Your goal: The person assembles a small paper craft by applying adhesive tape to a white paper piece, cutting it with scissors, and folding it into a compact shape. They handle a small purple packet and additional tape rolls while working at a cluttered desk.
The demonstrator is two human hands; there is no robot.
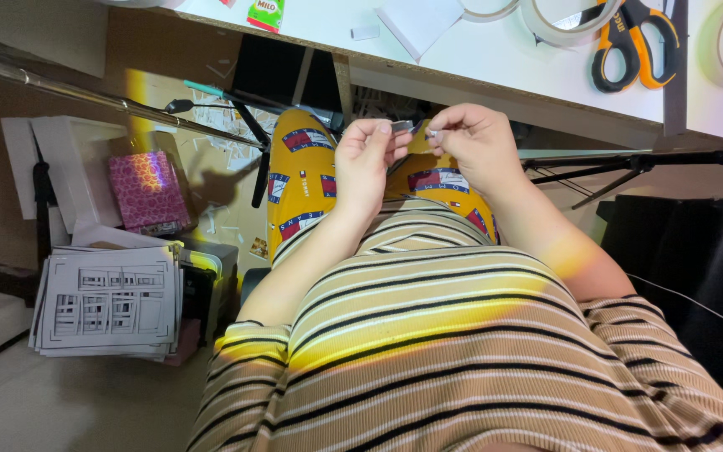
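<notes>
Both my hands are raised over my lap, just below the edge of a white table [495,59]. My left hand [366,163] and my right hand [474,142] pinch a small grey-white piece [412,127] between their fingertips. The piece is tiny and mostly hidden by my fingers, so I cannot tell what it is. Below the hands are my yellow patterned trousers [303,184] and my striped tan shirt [462,351].
On the table lie orange-handled scissors [633,42], rolls of tape [558,21], a white paper sheet [420,21] and a small green carton [266,14]. At left a stack of printed sheets [110,301] and a pink patterned box [148,192]. Black tripod legs [629,163] cross at right.
</notes>
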